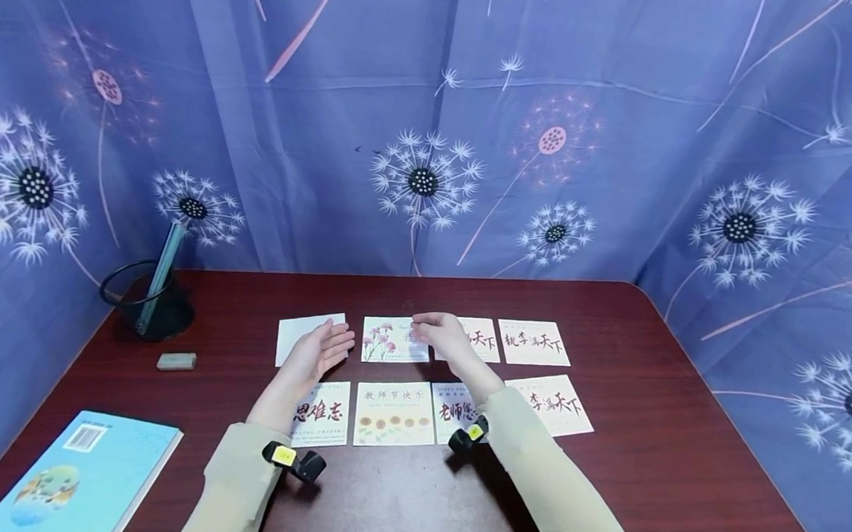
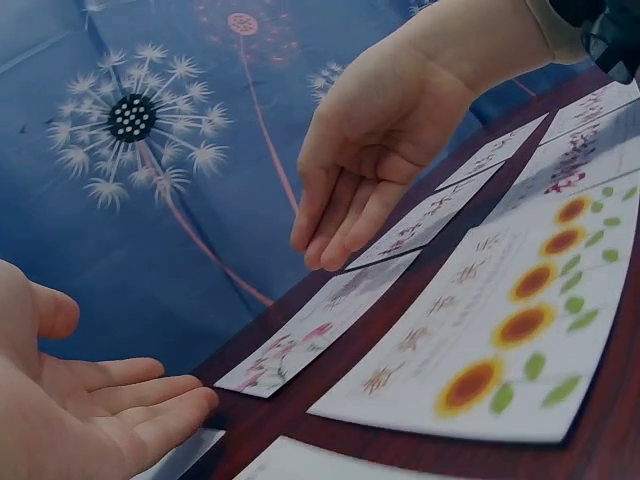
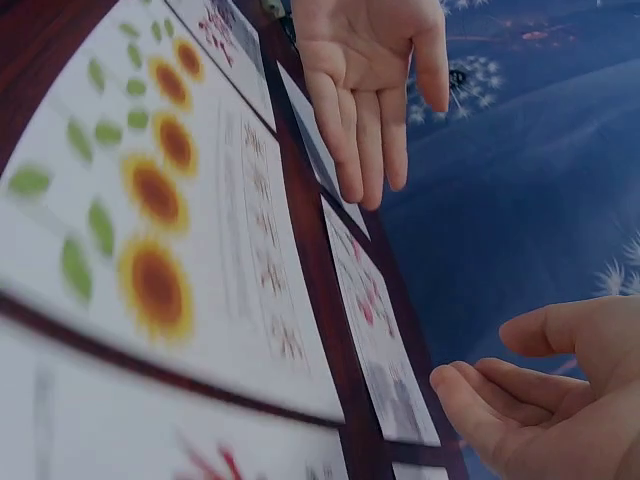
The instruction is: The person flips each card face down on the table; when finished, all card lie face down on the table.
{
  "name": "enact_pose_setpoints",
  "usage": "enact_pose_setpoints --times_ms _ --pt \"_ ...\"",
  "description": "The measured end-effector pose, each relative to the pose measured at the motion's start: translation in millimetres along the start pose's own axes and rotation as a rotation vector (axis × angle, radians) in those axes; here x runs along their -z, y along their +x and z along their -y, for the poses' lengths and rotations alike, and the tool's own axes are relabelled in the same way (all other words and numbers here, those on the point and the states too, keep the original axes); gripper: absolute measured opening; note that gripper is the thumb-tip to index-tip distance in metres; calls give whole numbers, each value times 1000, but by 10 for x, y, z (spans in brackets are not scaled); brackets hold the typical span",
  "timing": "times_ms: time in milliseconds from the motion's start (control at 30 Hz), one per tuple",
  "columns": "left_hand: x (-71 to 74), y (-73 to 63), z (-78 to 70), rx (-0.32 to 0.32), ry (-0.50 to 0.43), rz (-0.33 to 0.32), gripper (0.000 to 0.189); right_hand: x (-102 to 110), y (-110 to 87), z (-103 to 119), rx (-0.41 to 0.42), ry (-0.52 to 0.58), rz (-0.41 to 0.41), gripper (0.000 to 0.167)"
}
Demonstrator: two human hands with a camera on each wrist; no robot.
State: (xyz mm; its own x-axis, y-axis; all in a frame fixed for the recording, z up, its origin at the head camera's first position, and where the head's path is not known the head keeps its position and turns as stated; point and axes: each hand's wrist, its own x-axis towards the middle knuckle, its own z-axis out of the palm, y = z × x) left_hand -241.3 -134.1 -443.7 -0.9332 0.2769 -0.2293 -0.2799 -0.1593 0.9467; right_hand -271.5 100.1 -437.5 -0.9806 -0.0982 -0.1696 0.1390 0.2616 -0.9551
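Note:
Greeting cards lie in two rows on the table, several in all. My left hand (image 1: 320, 351) hovers, palm inward and fingers straight, near the blank white card (image 1: 292, 334) at the back left. Over the right edge of the pink-flower card (image 1: 381, 345) is my right hand (image 1: 446, 339), its fingers loosely bent and holding nothing. In the left wrist view both palms face each other above the cards, apart from them. The sunflower card (image 1: 393, 413) lies in the front row, between two cards with large brush lettering (image 1: 321, 414) partly hidden by my forearms.
A blue book (image 1: 69, 485) lies at the left front of the dark red table (image 1: 645, 447). Behind it are a white eraser (image 1: 176, 361) and a black mesh pen holder (image 1: 161, 316) with pens. A blue dandelion curtain (image 1: 306, 184) hangs along the back and sides.

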Motion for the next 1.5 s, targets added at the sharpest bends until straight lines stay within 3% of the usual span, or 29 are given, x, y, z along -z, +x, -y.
enact_pose_setpoints --times_ms 300,800,1067,1500 --pt "-107 136 4 13 7 -43 57 143 -18 -106 -24 -39 -2 36" --pt "-177 160 -24 38 1 -48 56 151 -27 -166 -38 -61 -17 33" --pt "-189 181 -24 68 -85 -94 55 150 -26 -181 -57 -52 -20 34" --pt "-249 302 12 104 -205 -57 56 128 -38 -195 -54 -57 -28 33"
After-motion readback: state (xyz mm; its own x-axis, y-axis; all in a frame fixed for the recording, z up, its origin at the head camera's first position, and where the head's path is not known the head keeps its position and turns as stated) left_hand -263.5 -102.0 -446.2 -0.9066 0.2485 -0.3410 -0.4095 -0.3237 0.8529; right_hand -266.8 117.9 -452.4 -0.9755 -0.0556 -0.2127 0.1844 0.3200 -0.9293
